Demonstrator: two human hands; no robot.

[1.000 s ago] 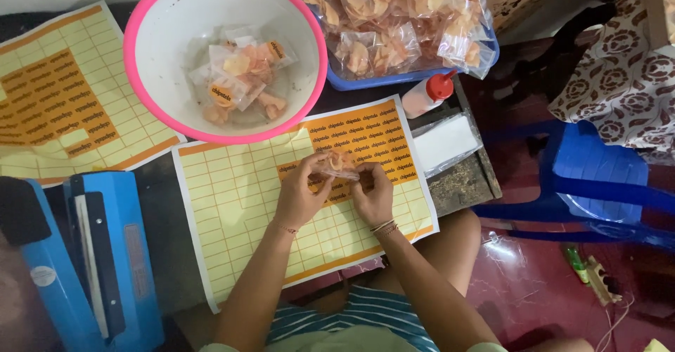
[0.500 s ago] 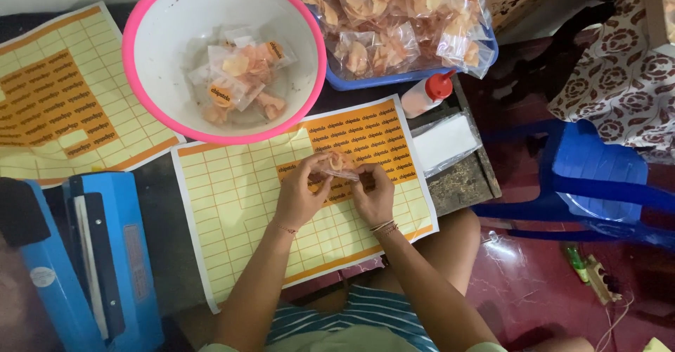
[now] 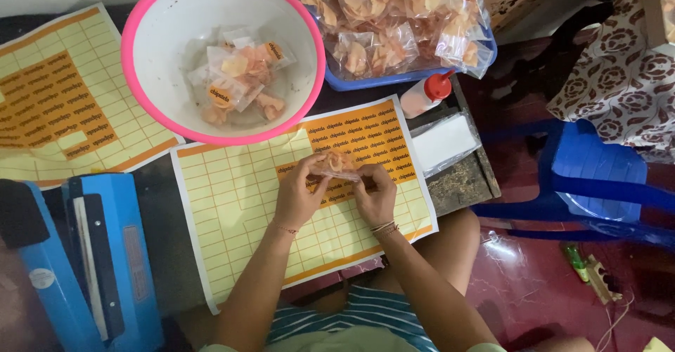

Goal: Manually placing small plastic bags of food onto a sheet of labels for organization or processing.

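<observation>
- Fingers of both hands, left hand [image 3: 299, 196] and right hand [image 3: 375, 196], pinch a small clear snack packet [image 3: 336, 165] over the sticker sheet [image 3: 281, 204].
- Probably pressing a label; hold the packet flat, smooth outward.

Place: a home snack-packing corner.
Signs: blue heat sealer [image 3: 105, 253], label sheets [image 3: 232, 204], tray of bagged chips [image 3: 401, 14], pink-rimmed bowl [image 3: 148, 14], blue plastic chair [image 3: 598, 176].

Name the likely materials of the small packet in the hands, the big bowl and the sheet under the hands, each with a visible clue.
Small packet: thin clear plastic film; the snack shows through.
Big bowl: probably moulded plastic; smooth white inside, pink rim.
Sheet: apparently sticker paper; flat, matte, gridded.
</observation>
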